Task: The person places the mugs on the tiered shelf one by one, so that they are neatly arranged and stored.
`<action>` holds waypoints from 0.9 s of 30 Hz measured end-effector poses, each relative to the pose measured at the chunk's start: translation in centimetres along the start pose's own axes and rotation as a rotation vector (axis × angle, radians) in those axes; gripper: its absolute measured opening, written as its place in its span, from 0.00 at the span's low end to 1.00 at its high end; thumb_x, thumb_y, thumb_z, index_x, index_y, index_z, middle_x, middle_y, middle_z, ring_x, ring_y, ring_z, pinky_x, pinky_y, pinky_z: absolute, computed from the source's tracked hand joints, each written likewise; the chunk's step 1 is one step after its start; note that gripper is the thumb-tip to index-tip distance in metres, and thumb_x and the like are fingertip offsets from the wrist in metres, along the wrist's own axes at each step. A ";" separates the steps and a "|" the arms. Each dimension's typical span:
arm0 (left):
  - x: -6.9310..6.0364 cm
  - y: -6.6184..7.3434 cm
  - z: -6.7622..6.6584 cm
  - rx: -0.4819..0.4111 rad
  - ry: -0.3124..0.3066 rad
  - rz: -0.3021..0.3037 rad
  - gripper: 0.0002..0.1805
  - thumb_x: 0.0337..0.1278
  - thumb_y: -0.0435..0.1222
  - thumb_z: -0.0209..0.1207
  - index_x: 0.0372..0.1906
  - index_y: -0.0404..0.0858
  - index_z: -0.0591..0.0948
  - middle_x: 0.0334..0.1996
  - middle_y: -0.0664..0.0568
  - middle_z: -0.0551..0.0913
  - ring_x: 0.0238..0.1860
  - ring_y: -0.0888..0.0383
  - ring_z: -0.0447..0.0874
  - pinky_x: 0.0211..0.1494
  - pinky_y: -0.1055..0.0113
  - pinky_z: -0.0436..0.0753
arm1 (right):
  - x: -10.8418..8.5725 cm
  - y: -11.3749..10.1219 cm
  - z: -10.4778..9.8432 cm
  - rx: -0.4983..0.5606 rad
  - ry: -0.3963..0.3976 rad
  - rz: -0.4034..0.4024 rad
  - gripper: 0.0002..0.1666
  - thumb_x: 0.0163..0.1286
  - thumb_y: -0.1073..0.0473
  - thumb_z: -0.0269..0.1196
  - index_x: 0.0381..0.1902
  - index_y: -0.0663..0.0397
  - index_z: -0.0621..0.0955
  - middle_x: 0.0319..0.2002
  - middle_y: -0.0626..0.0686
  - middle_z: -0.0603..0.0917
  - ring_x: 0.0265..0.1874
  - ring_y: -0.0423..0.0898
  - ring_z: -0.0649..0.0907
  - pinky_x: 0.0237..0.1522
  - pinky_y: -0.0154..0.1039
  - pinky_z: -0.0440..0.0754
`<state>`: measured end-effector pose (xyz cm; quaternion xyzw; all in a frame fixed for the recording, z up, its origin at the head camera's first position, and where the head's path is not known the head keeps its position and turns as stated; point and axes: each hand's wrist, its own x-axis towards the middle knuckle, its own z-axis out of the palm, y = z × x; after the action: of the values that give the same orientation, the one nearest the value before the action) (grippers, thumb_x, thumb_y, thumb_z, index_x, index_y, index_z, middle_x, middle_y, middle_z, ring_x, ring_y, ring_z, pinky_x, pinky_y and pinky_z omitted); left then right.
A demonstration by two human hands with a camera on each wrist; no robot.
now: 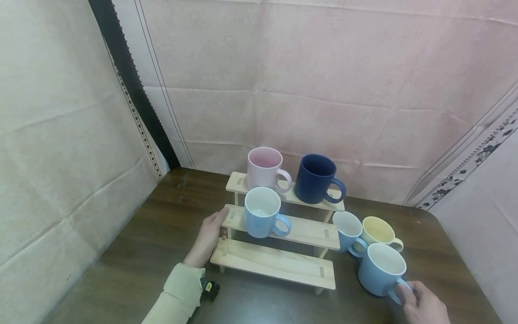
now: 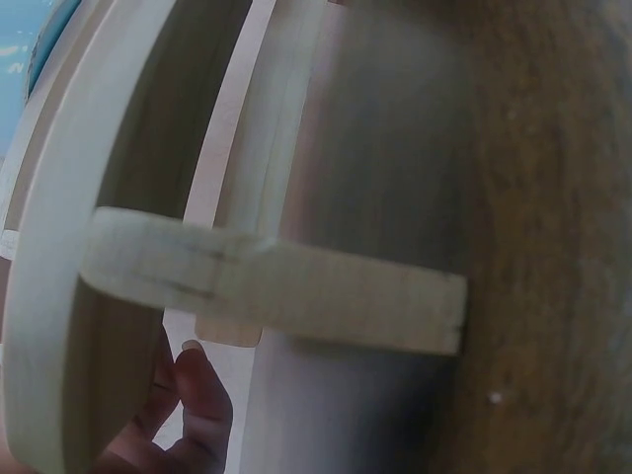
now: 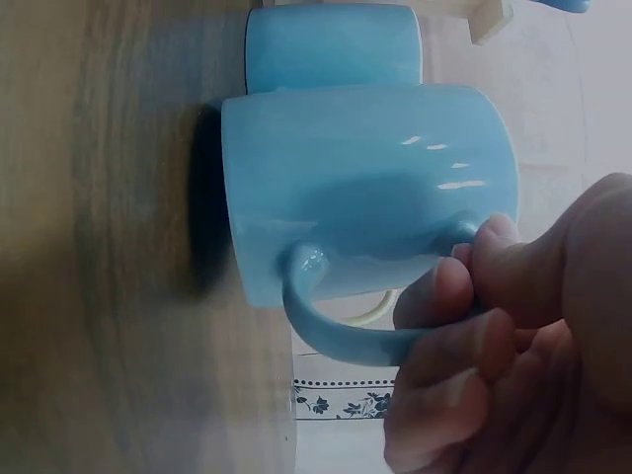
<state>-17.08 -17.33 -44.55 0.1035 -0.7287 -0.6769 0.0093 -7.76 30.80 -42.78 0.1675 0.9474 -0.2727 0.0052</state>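
A three-tier wooden rack stands on the table, and my left hand grips the left end of its middle shelf. In the left wrist view, curled fingers show beside the shelf board. My right hand pinches the handle of a blue mug at the rack's right; a dark shadow lies by the mug's base. Just behind it are another blue mug and a yellow mug. On the middle shelf sits a light blue mug.
The top shelf bears a pink mug at left and a navy mug at right. The lowest shelf is bare wood. Pale cloth hangs behind and at both sides of the brown table.
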 end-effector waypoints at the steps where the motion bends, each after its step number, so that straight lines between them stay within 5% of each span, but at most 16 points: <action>1: 0.0 0.0 0.0 -0.001 -0.001 -0.003 0.29 0.67 0.61 0.48 0.37 0.36 0.76 0.22 0.50 0.69 0.24 0.54 0.69 0.32 0.64 0.68 | 0.0 0.0 0.0 0.000 -0.003 0.000 0.21 0.76 0.47 0.50 0.40 0.61 0.77 0.30 0.54 0.83 0.32 0.51 0.80 0.31 0.41 0.70; 13: 0.0 0.1 -0.1 -0.011 -0.013 -0.014 0.28 0.69 0.59 0.48 0.37 0.37 0.76 0.22 0.50 0.70 0.24 0.53 0.69 0.32 0.64 0.68 | -0.3 -0.2 0.4 -0.003 0.086 0.049 0.24 0.76 0.43 0.49 0.44 0.60 0.77 0.34 0.62 0.83 0.34 0.56 0.81 0.29 0.41 0.70; 27: 0.1 -0.1 0.0 0.017 0.018 0.014 0.28 0.67 0.60 0.48 0.32 0.37 0.75 0.19 0.51 0.69 0.22 0.54 0.69 0.32 0.64 0.69 | -0.3 -0.2 0.3 -0.018 0.131 0.032 0.27 0.73 0.37 0.51 0.41 0.55 0.80 0.32 0.58 0.85 0.34 0.57 0.82 0.30 0.43 0.70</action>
<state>-17.16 -17.36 -44.65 0.1046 -0.7349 -0.6698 0.0194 -7.57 30.40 -42.86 0.2002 0.9453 -0.2525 -0.0509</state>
